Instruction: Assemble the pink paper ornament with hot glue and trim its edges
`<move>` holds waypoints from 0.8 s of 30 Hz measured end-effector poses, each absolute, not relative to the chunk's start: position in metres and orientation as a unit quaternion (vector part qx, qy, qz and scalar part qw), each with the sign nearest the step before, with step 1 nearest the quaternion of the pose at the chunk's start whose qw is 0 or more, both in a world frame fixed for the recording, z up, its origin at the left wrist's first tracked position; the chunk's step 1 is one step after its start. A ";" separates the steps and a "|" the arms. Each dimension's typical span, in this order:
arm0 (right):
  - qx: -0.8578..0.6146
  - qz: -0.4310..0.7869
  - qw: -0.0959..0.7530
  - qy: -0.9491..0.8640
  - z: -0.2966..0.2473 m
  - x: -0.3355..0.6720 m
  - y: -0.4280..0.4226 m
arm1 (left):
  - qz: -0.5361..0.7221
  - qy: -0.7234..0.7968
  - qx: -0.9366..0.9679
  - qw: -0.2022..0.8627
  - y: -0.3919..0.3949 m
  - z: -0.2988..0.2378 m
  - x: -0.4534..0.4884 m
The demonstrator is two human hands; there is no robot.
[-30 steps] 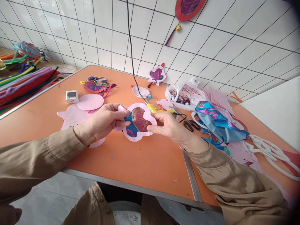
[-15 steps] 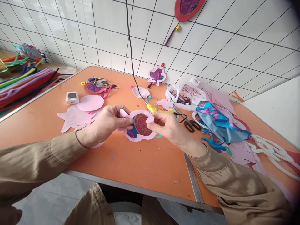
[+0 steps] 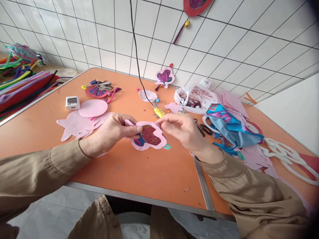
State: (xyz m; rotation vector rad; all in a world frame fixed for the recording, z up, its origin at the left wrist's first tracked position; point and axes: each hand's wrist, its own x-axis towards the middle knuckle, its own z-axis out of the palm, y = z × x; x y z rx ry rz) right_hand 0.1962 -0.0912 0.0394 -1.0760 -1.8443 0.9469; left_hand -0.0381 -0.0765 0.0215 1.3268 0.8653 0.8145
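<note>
My left hand [image 3: 116,129] pinches the left end of a pink cutout [image 3: 163,143], its thumb lying on the front. Patterned fabric in brown, red and blue fills the middle of this wavy-edged piece. My right hand [image 3: 183,131] is at the cutout's upper right edge, thumb and forefinger closed on the rim; the other fingers lie behind. Just beyond the right fingers lies a yellow tool [image 3: 159,112] on a black cord, partly hidden by that hand. A small green loop [image 3: 166,146] shows beside the cutout's lower right edge.
Pink cut shapes [image 3: 74,124] and a white charger [image 3: 72,103] lie left, with keys [image 3: 103,85] behind. Right are black-handled scissors [image 3: 206,128], a plastic bag [image 3: 196,99], blue fabric [image 3: 228,127] and white cord [image 3: 286,156]. A tiled wall [image 3: 99,39] stands behind the orange table [image 3: 149,176].
My right hand has turned and its fingers have straightened along the cutout's upper right rim. The curled edge there lies flatter. The view has shifted slightly.
</note>
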 end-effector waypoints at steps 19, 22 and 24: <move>-0.461 -0.064 0.068 -0.883 -0.008 0.282 -0.011 | 0.358 0.399 0.602 0.592 -0.076 0.019 -0.034; -0.452 -0.057 0.087 -0.886 -0.009 0.286 -0.009 | 0.356 0.393 0.625 0.573 -0.074 0.014 -0.036; -0.459 -0.067 0.119 -0.878 -0.006 0.287 -0.008 | 0.354 0.390 0.643 0.557 -0.072 0.011 -0.038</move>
